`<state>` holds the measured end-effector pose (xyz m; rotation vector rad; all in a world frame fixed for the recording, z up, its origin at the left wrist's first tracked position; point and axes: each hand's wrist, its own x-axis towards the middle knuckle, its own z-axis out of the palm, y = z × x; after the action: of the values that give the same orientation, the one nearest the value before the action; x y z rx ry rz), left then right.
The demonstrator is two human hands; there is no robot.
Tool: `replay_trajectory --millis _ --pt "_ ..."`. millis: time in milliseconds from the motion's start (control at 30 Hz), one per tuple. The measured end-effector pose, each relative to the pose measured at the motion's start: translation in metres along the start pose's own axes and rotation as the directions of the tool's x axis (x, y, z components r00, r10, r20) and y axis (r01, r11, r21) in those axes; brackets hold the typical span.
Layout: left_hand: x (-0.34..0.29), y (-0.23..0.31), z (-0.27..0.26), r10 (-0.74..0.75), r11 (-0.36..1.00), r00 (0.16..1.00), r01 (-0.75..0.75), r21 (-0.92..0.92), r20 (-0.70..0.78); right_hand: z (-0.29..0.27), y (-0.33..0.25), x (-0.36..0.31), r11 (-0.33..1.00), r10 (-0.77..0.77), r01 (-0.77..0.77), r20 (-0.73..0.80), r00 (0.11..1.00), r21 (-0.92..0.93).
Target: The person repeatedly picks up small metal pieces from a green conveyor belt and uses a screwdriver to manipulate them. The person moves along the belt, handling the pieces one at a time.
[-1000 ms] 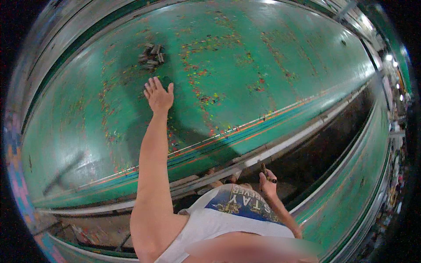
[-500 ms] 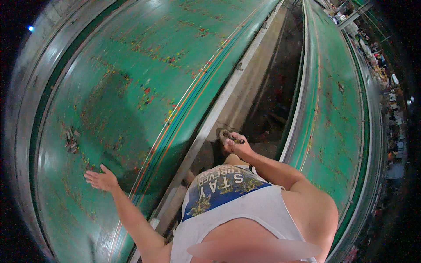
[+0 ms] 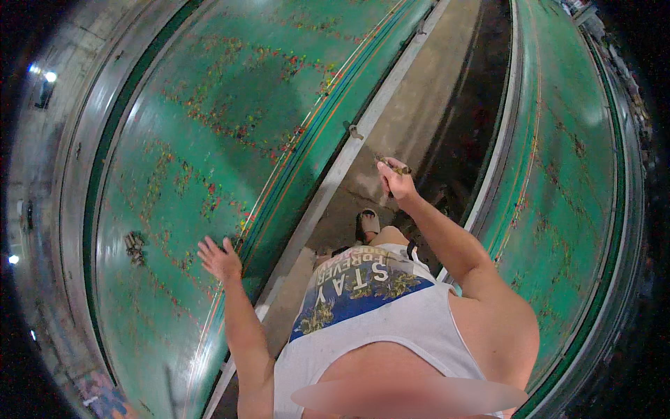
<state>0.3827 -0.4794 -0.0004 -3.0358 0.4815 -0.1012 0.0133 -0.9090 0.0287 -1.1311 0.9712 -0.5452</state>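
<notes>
My left hand [image 3: 221, 260] is over the long green table [image 3: 157, 209], fingers spread and holding nothing, near the white, orange and dark lines that run along its edge. Above the walkway, my right hand [image 3: 398, 180] is closed around a small, brownish, rod-like piece [image 3: 399, 169]; its exact kind is unclear. A little heap of similar-looking brownish short pieces [image 3: 135, 249] lies on the green table, left of my left hand. Red, yellow and green specks or bits [image 3: 244, 133] are scattered in bands across that table.
A grey metal rail [image 3: 328, 181] borders the left table. Between the tables runs a brown concrete walkway [image 3: 426, 84], where my sandalled foot [image 3: 370, 221] shows. A second green table [image 3: 565, 160] with coloured lines stands on the right. Bright lamps [image 3: 50, 77] shine at far left.
My left hand has moved right and slightly up, toward the lined edge. My right hand, still gripping the piece, has reached farther forward over the walkway. The whole view has shifted.
</notes>
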Motion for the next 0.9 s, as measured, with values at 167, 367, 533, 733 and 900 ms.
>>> replay_trajectory --millis 167,367,533,733,900 --pt "0.016 0.057 -0.01 0.056 0.995 0.998 -0.059 -0.075 -0.042 0.005 0.007 0.034 0.987 0.041 -0.049 0.059 0.997 0.151" --pt "0.021 0.062 -0.018 0.039 0.992 0.998 -0.044 -0.116 -0.041 0.016 0.009 0.049 0.98 0.129 -0.136 0.056 0.99 0.143" --pt "0.019 0.057 -0.009 0.052 0.99 0.994 -0.063 -0.127 -0.095 0.015 0.006 0.049 0.94 0.252 -0.258 0.056 0.966 0.223" --pt "0.023 0.046 0.002 0.027 0.955 0.99 -0.067 -0.29 -0.14 0.014 -0.006 0.051 0.935 0.258 -0.268 0.075 0.963 0.234" --pt "0.039 0.067 -0.013 -0.081 0.705 0.995 0.016 -0.709 -0.057 0.003 -0.009 0.063 0.837 0.406 -0.422 0.123 0.906 0.347"
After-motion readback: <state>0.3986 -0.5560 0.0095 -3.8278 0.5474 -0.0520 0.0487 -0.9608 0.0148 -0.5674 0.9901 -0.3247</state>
